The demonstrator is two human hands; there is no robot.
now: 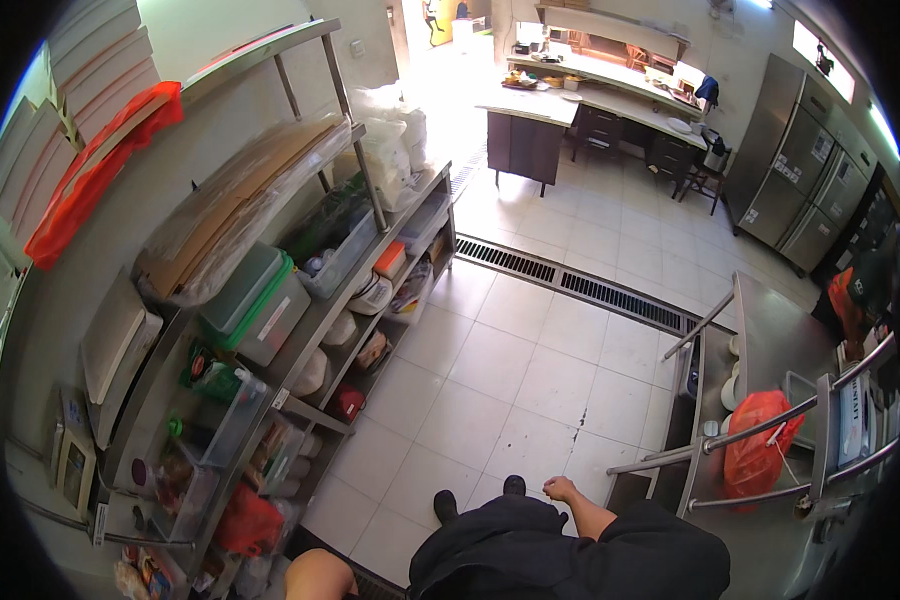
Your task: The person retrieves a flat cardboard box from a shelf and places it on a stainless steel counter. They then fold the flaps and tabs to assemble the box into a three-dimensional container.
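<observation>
The fingers (550, 487) of the right hand (564, 490), at five o'clock, looked loosely curled above the white tiled floor (470, 400); nothing showed between them, though they were too small to tell whether they pinched anything.

From nine o'clock down toward seven ran a grey metal shelf rack (371, 190), crowded with tubs and bags. Low on it, between seven and eight, lay a crumpled red plastic bag (248, 520), near the bare left arm (320, 577) at seven. A careless outward swing of that arm could have snagged the bag, because goods sat so close to the rack's edge. Near the middle, toward two, a dark slotted floor drain (570, 282) could have caught a black shoe (445, 506) if the person had walked forward without looking. Tubular steel legs (660, 460) stood between four and five, nearest the right hand but apart from it. At four, a bulging orange plastic bag (760, 440) could have been dragged down by a passing sleeve, its white tie hanging loose.

The left hand was out of view, so its fingers could not be judged. Deep shelf contents were shadowed, glare washed out the doorway at twelve, and whether the orange bag hung or rested was unclear.
</observation>
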